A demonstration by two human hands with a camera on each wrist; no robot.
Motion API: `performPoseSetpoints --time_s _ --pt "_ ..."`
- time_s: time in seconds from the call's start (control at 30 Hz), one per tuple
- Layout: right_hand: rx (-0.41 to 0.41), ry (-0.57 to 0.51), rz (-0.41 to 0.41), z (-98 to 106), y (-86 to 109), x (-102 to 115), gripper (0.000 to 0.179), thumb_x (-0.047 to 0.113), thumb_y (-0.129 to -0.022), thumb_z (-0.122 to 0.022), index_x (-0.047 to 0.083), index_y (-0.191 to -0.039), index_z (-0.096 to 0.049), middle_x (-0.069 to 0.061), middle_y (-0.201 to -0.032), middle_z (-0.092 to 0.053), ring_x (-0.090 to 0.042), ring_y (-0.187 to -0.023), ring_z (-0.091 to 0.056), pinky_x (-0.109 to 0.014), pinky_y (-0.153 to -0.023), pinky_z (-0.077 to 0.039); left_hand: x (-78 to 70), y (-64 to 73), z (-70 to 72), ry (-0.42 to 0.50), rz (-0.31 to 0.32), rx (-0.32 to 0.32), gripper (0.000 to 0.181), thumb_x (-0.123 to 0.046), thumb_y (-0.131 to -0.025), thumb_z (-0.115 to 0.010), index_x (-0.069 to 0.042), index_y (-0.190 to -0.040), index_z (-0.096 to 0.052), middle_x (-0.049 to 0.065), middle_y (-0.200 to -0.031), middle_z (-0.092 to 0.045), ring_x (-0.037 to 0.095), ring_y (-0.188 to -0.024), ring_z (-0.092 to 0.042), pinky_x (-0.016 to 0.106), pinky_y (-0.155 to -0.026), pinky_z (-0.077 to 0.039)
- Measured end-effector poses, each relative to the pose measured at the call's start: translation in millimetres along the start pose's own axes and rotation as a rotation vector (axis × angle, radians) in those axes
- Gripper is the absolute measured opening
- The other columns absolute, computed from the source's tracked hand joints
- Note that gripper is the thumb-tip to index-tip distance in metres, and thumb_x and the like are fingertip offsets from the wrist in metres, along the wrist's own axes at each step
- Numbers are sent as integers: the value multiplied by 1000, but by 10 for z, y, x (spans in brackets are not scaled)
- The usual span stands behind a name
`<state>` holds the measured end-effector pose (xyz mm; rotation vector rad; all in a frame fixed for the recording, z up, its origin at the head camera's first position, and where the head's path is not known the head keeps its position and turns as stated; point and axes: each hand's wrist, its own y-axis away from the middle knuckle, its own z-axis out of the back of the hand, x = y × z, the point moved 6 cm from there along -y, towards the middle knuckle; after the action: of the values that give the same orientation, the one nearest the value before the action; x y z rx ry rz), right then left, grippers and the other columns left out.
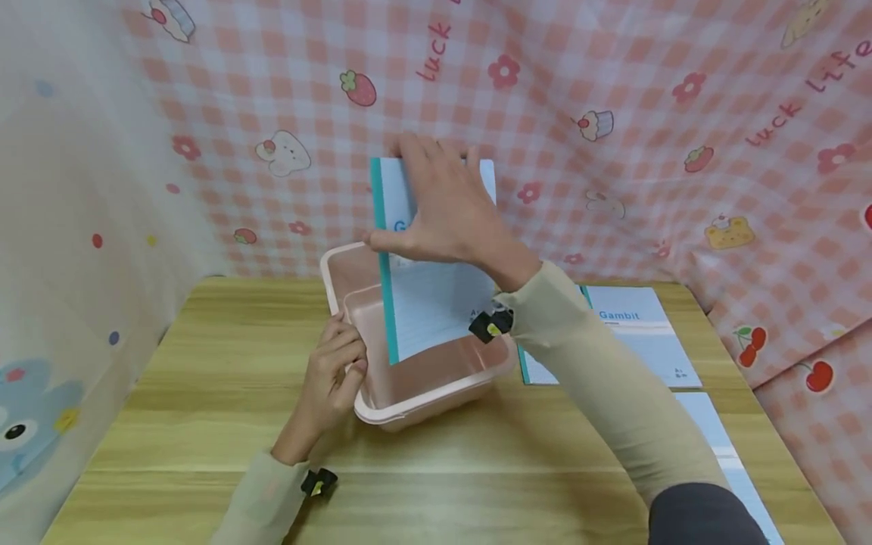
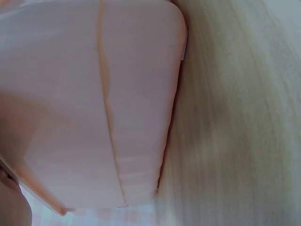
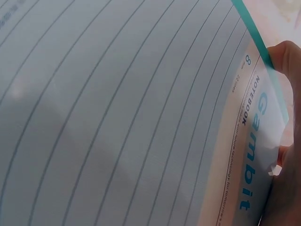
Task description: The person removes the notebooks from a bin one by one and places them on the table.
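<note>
My right hand (image 1: pixel 446 212) grips a white notebook (image 1: pixel 436 303) near its top, thumb at the teal spine and fingers over the upper edge. The notebook is held upright over a pale pink plastic bin (image 1: pixel 409 411), its lower end within the rim's outline in the head view. In the right wrist view, the ruled cover (image 3: pixel 127 103) with "Gambit" lettering fills most of the picture. My left hand (image 1: pixel 334 371) holds the bin's left rim, fingers curled over it. The bin's outer wall (image 2: pixel 136 94) takes up much of the left wrist view.
More Gambit notebooks lie on the wooden table (image 1: pixel 225 409) to the right: one at the back (image 1: pixel 643 333), another partly under my right forearm, and one nearer the front (image 1: pixel 722 446). A pink checked curtain (image 1: pixel 436 91) hangs behind the table.
</note>
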<state>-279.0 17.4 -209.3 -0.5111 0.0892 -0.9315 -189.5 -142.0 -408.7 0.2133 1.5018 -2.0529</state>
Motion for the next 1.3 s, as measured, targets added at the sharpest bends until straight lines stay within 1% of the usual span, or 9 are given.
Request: performPoseSetpoints --time_s 0.2,0.33,0.43,0.53,0.73,0.9,1.07,1.17,1.3 --pt "-101 -42 22 331 155 -78 80 67 -69 -72 15 -124 -48 -1 -102 -54 -19 -97 -48 -41 -86 -26 26 24 8 2 2 5 19 -4 -80 -46 -12 -62 -45 2 -71 -51 24 -85 -50 48 -120 -29" --pt "-155 -27 18 526 303 -202 83 65 -68 -74 11 -125 -49 -4 -101 -53 -22 -96 -48 -44 -87 -25 43 4 5 -2 2 0 21 -7 -82 -46 -11 -62 -46 3 -71 -52 24 -85 -49 49 -120 -30" --pt "-172 -12 -9 633 425 -340 85 64 -66 -77 9 -125 -49 -6 -103 -53 -24 -101 -49 -45 -89 -24 45 -23 -1 -3 8 -5 20 -7 -81 -46 -11 -62 -45 3 -69 -51 25 -84 -49 47 -121 -29" --pt "-156 -8 -52 661 564 -499 86 62 -64 -80 9 -126 -50 -8 -104 -54 -27 -103 -48 -47 -89 -25 40 -23 -5 0 12 -9 18 -6 -79 -45 -11 -61 -45 4 -69 -50 26 -84 -49 47 -121 -28" --pt "-55 5 -145 532 897 -814 79 55 -68 -81 7 -123 -50 -10 -97 -51 -29 -93 -45 -48 -86 -24 31 7 -18 8 11 -7 19 -6 -79 -46 -11 -61 -46 4 -68 -51 26 -83 -48 50 -120 -29" --pt "12 -2 -207 372 1185 -1029 76 57 -71 -79 7 -119 -49 -9 -94 -51 -27 -91 -46 -47 -84 -24 36 6 -18 15 20 -6 19 -7 -81 -46 -11 -62 -46 4 -70 -52 26 -84 -48 50 -118 -29" --pt "63 -37 -243 219 1452 -1152 73 56 -72 -80 9 -117 -46 -7 -93 -51 -23 -89 -46 -44 -80 -22 30 1 -5 8 22 3 19 -6 -81 -47 -10 -62 -47 5 -69 -53 26 -84 -48 46 -118 -29" --pt "98 -54 -270 120 1618 -1208 73 55 -72 -82 10 -117 -47 -6 -94 -52 -23 -90 -48 -44 -80 -21 25 2 -9 -2 18 4 19 -6 -81 -46 -9 -63 -47 6 -69 -53 27 -84 -49 44 -119 -29" --pt "140 -59 -308 -50 1840 -1269 71 55 -72 -82 11 -117 -49 -6 -95 -56 -24 -94 -52 -46 -83 -24 26 1 -18 -3 18 5 19 -6 -81 -46 -10 -62 -47 5 -70 -54 26 -84 -49 50 -119 -29"
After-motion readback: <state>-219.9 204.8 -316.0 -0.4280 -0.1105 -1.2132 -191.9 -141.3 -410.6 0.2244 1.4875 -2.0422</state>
